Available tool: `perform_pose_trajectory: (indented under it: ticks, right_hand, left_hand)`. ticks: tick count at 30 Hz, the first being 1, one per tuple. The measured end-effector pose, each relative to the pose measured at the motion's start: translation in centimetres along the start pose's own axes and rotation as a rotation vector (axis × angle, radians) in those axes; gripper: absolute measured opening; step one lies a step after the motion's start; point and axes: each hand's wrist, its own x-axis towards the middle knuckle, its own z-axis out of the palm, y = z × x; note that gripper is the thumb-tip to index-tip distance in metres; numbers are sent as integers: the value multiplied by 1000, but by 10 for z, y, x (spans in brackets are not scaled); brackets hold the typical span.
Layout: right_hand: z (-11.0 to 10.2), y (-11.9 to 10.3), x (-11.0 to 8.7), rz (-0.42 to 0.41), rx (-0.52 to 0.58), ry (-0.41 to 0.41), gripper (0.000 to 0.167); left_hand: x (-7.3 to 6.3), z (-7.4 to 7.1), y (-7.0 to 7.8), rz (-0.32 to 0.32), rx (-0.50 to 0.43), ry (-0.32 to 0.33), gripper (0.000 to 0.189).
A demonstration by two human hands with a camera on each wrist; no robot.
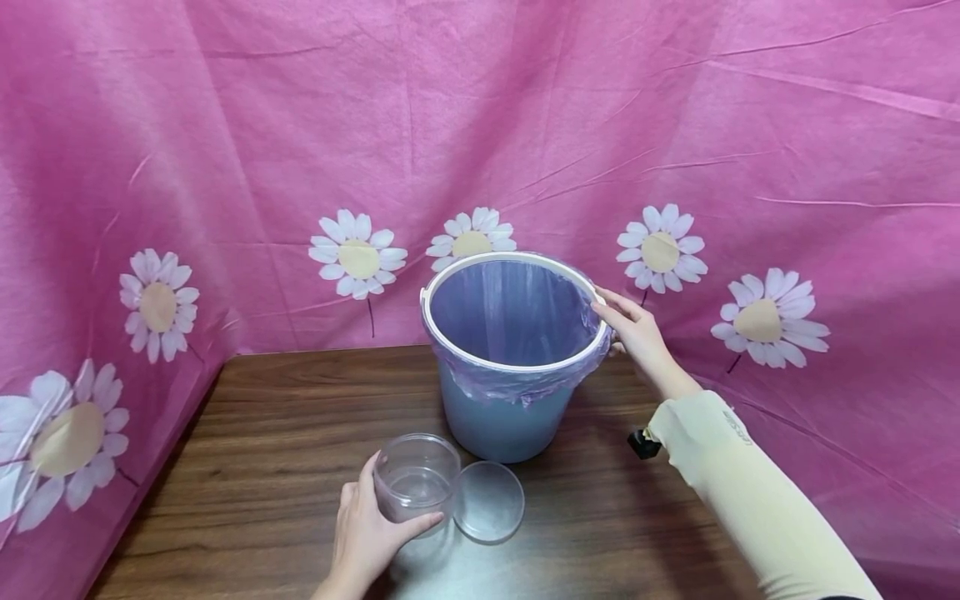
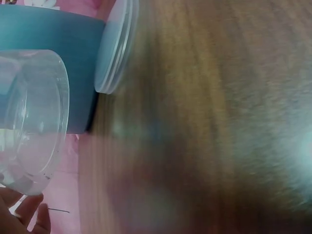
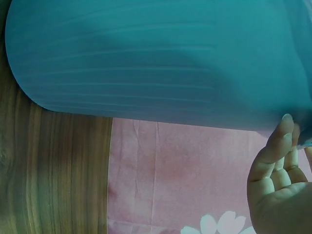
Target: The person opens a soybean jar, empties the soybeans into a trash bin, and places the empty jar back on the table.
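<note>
My left hand (image 1: 362, 527) grips a clear round plastic tub (image 1: 417, 479), thumb in front and fingers at its left side. The tub is open at the top and seems to be raised slightly off the table. Beside it a clear round lid (image 1: 489, 502) lies flat, close to the foot of a blue-grey bucket (image 1: 504, 417). A thin purple plastic bag (image 1: 480, 379) lines the bucket, folded out under the white rim (image 1: 517, 367). With thumb and fingers my right hand (image 1: 637, 337) holds the bucket's right rim; in the right wrist view its fingers (image 3: 278, 146) are near the bag's edge.
All this stands on a brown wood-grain table (image 1: 300, 425). Behind it and at both sides hangs a pink cloth (image 1: 300, 125) with white daisies. A small black object (image 1: 643, 444) sits at the right sleeve's cuff.
</note>
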Motion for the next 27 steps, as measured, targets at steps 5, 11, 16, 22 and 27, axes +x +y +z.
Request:
perform_pose_trajectory:
  ticks: [5, 11, 16, 22, 27]
  right_hand:
    - [0, -2, -7, -14, 17, 22, 61]
    - [-1, -2, -16, -48, -40, 62, 57]
    - [0, -2, -25, -86, -73, 77, 54]
    - [1, -2, -33, -110, -98, 98, 53]
    - [0, 0, -38, -123, -78, 102, 50]
  left_hand:
    - [-5, 6, -7, 11, 50, -57, 126]
    - [-10, 9, -14, 25, 47, -101, 129]
    - [-15, 10, -20, 30, 36, -91, 128]
    - [-20, 9, -27, 28, 53, -85, 128]
    - [-25, 8, -33, 44, 53, -84, 129]
